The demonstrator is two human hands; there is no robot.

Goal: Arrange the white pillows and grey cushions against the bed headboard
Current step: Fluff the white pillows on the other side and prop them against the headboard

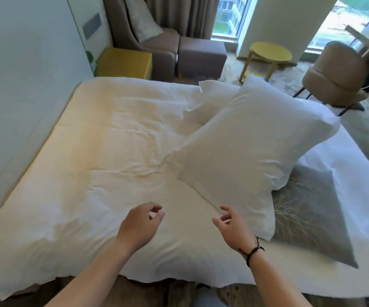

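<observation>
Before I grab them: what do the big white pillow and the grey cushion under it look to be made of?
White pillow: likely smooth matte cotton-type cover, finely creased, puffy soft fill. Grey cushion: seemingly woven fabric with pale branch-like pattern, flatter; printed or stitched unclear.

We see both bare forearms reaching forward, palms roughly facing each other. Left hand [140,224] loose, fingers curled, gripping nothing. Right hand [234,227] likewise slack and empty, fingers half bent; dark cord, probably a bracelet [251,253], at its wrist.
</observation>
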